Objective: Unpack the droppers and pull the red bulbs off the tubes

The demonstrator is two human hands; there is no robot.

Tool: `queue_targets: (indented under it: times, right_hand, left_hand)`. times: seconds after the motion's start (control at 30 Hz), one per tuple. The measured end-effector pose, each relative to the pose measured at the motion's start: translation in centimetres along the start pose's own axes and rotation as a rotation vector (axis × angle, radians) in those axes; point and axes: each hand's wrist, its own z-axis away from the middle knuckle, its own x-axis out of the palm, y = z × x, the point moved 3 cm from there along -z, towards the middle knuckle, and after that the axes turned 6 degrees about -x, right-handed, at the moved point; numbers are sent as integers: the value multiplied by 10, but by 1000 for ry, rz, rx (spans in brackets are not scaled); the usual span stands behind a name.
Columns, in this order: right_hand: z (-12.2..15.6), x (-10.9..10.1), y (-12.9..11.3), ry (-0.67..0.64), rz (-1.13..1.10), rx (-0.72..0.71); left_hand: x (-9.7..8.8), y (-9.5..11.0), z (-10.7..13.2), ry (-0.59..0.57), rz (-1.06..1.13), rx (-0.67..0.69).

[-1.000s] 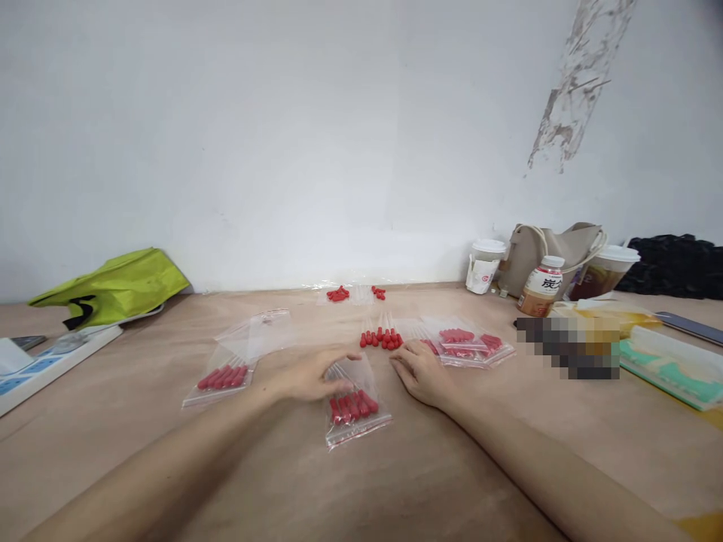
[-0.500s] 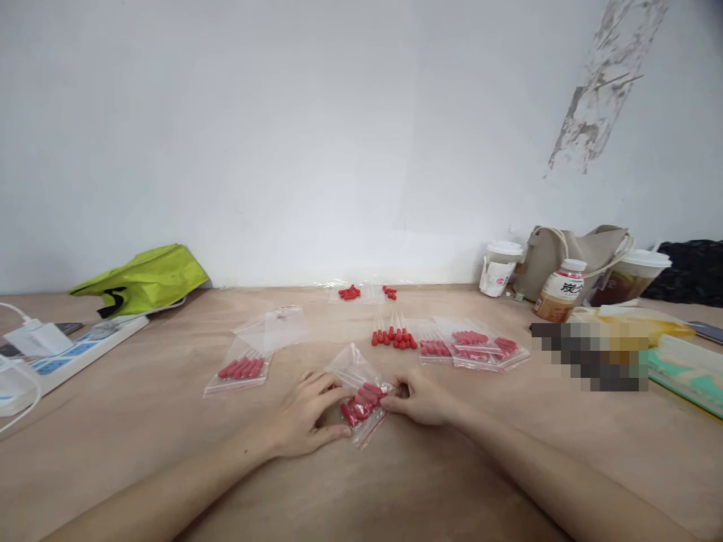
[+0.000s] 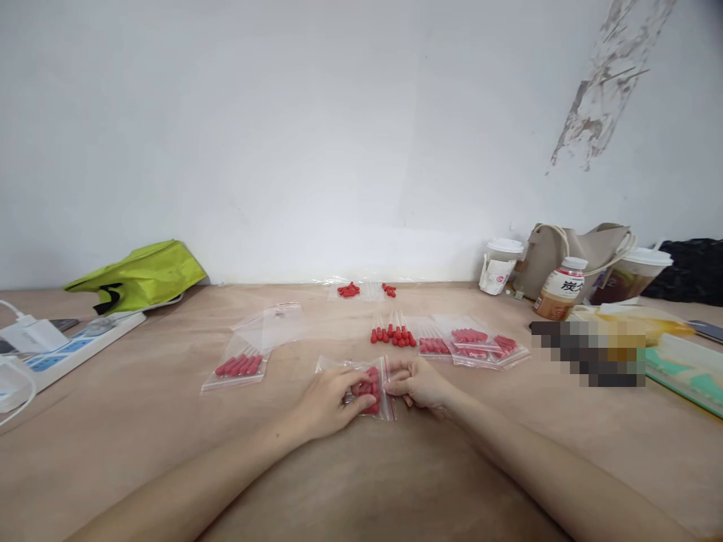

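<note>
A small clear zip bag point(image 3: 339, 365) holding several red-bulbed droppers lies on the wooden table point(image 3: 395, 467) right in front of me. My left hand point(image 3: 328, 401) rests over its left part with fingers curled on the red bulbs. My right hand point(image 3: 419, 382) pinches the bag's right edge. Loose red-bulbed droppers point(image 3: 394, 336) lie just beyond the hands.
A filled bag point(image 3: 237, 369) and empty clear bags point(image 3: 274, 325) lie to the left, several filled bags point(image 3: 471, 346) to the right. More red bulbs point(image 3: 361, 290) sit by the wall. A power strip point(image 3: 68, 350) and green bag point(image 3: 138, 275) are at left; cups, a bottle point(image 3: 556, 297) and a beige bag point(image 3: 570, 256) at right.
Both hands have closed in on the bag, turned it crosswise and drawn it nearer; the right hand went from lying flat beside it to pinching its edge.
</note>
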Motion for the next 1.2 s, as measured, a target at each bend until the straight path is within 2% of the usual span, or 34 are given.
queue_targets:
  times: [0.1, 0.2, 0.3, 0.37, 0.57, 0.73, 1.03, 1.2]
  right_hand:
    - [-2, -1, 2, 53, -98, 7]
    - [-2, -2, 3, 109, -216, -12]
    - [0, -2, 5, 103, -262, -7]
    - [1, -1, 4, 75, -266, -11]
    - [5, -4, -4, 66, -214, 22]
    - [5, -8, -6, 15, -116, 43]
    - [4, -10, -6, -15, -111, 40]
    - [4, -11, -5, 14, -120, 33]
  left_hand:
    - [-1, -1, -14, 1, 2, 27]
    - [3, -3, -28, 2, 7, 172]
    - [9, -4, -37, -31, -2, 304]
    - [11, -4, -40, -56, -23, 345]
    - [17, -6, -42, -30, -31, 382]
    - [21, -11, -45, -35, -45, 361]
    - [18, -9, -45, -76, -56, 376]
    - [18, -9, -46, -71, -50, 356]
